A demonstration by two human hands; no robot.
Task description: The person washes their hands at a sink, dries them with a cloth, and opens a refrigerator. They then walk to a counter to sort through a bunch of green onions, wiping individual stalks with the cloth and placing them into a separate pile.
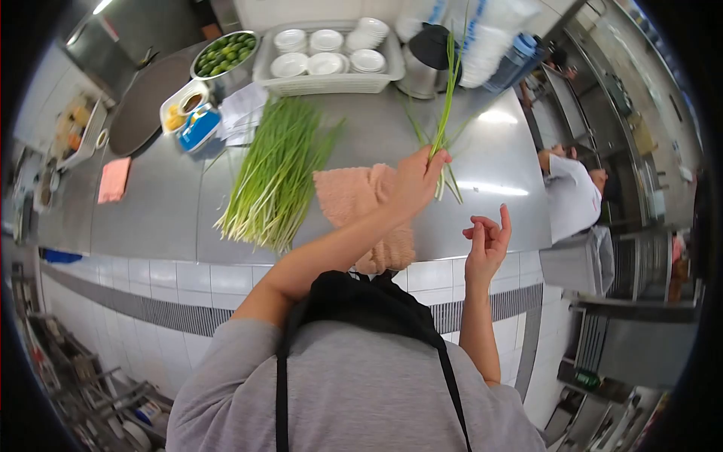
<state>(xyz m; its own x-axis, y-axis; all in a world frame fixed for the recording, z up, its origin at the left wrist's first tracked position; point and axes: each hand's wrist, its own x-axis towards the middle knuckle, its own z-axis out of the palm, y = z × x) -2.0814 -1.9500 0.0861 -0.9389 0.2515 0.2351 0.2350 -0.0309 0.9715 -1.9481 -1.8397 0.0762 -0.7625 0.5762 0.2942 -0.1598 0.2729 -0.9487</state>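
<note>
Your left hand (416, 179) pinches a few long thin green stalks (449, 83) raised above the stainless steel counter (151, 211), your right hand (487, 239) hangs loosely open and empty, and the large heap of green stalks (277, 169) looks mostly untouched, so you're likely early on.

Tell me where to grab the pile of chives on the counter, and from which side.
Grip the chives near their pale lower ends, which lie toward the counter's near edge. Come from above on that side, wrapping across the stems, since they lie flat, loose and roughly parallel. The open right hand is free; the left hand pinches a stalk.
</note>
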